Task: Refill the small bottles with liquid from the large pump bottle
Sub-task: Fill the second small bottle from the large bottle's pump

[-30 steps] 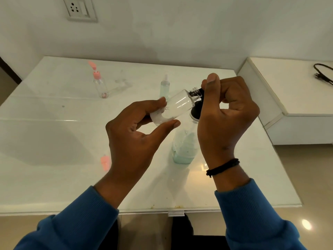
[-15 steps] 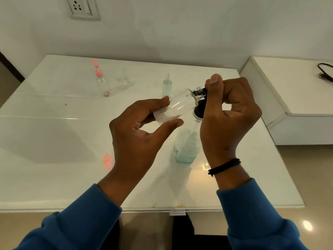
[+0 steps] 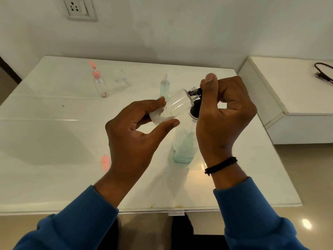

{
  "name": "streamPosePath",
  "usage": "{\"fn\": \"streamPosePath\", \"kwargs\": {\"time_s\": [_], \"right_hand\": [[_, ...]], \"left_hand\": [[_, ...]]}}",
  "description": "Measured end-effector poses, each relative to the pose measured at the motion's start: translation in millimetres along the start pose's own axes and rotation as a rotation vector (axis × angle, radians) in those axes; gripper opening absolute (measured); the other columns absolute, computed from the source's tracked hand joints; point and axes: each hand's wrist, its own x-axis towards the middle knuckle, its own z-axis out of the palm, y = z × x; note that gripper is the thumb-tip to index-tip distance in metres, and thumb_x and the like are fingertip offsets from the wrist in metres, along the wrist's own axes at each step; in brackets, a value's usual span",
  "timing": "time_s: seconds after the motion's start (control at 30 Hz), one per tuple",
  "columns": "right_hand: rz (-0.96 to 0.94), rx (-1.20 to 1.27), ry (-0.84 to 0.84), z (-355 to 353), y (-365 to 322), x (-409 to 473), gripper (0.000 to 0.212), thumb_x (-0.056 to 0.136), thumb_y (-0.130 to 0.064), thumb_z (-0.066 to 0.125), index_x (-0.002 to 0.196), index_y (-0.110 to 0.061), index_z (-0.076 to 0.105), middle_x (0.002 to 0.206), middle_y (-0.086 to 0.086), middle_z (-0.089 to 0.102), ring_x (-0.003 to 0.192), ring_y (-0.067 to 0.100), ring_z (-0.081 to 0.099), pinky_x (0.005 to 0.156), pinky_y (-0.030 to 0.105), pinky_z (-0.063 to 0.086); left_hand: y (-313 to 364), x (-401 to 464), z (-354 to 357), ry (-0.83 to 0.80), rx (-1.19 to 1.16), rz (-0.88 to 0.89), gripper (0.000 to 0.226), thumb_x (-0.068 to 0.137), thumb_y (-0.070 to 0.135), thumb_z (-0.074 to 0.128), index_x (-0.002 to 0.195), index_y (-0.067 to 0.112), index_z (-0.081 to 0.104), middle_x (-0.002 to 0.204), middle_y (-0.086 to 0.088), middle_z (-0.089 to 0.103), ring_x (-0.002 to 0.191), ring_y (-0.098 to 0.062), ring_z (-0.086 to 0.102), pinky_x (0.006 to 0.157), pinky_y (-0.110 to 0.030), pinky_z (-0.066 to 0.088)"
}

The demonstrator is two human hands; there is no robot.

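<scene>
Head view: my left hand (image 3: pixel 133 139) pinches the small bottle (image 3: pixel 171 108) by its base, tilted, neck up-right. My right hand (image 3: pixel 223 112), curled on the pump nozzle (image 3: pixel 198 91), meets that neck above the large pump bottle (image 3: pixel 183 147) on the counter (image 3: pixel 54 141).

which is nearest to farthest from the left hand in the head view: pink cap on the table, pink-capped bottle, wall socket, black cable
From the left hand:
1. Pink cap, loose on the table just left of the wrist.
2. Pink-capped bottle, upright at the far left of the table.
3. Wall socket, up on the wall, far left.
4. Black cable, on the side unit, far right.
</scene>
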Motion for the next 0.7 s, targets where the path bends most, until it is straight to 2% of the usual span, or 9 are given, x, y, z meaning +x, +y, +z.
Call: {"fn": "streamPosePath", "kwargs": {"time_s": [0.1,0.3,0.47,0.63,0.7], "right_hand": [[-0.005,-0.018,0.009,-2.2,-0.5,4.7,0.035,0.096,-0.007,0.066,0.062,0.001,0.060,0.063,0.010,0.059,0.061,0.027,0.054,0.059,0.036,0.045],[0.030,0.023,0.010,-1.8,0.9,-2.3,0.029,0.096,-0.003,0.066,0.068,-0.002,0.064,0.067,0.007,0.061,0.063,0.017,0.054,0.060,0.019,0.043],[0.016,0.003,0.017,-2.3,0.2,3.2,0.033,0.097,-0.007,0.066,0.065,0.004,0.063,0.065,0.013,0.063,0.062,0.026,0.056,0.060,0.029,0.045],[0.017,0.006,0.002,-2.4,-0.3,-2.3,0.029,0.097,-0.003,0.066,0.068,-0.001,0.064,0.067,0.008,0.061,0.064,0.016,0.053,0.060,0.019,0.042],[0.021,0.003,-0.004,-1.9,0.1,-2.0,0.028,0.097,-0.004,0.067,0.069,-0.002,0.064,0.068,0.006,0.060,0.064,0.016,0.054,0.060,0.019,0.043]], "left_hand": [[1.7,0.0,0.7,-0.003,-0.010,0.003,0.043,0.080,0.022,0.089,0.118,0.014,0.070,0.114,0.006,0.072,0.106,-0.011,0.070,0.089,-0.022,0.058],[0.5,-0.5,0.6,-0.005,0.029,0.025,0.043,0.080,0.025,0.088,0.118,0.012,0.071,0.114,0.005,0.072,0.105,-0.009,0.070,0.089,-0.019,0.057],[1.8,0.5,0.4,-0.002,0.005,0.025,0.043,0.080,0.022,0.089,0.118,0.011,0.071,0.114,0.005,0.072,0.106,-0.009,0.070,0.089,-0.020,0.057],[-0.1,-0.2,-0.1,-0.005,0.016,0.034,0.044,0.079,0.022,0.089,0.118,0.008,0.072,0.115,0.000,0.073,0.106,-0.013,0.071,0.089,-0.023,0.059],[-0.9,0.4,-0.2,-0.002,0.010,0.033,0.044,0.079,0.023,0.089,0.117,0.009,0.072,0.114,0.002,0.073,0.106,-0.012,0.071,0.089,-0.023,0.058]]}}
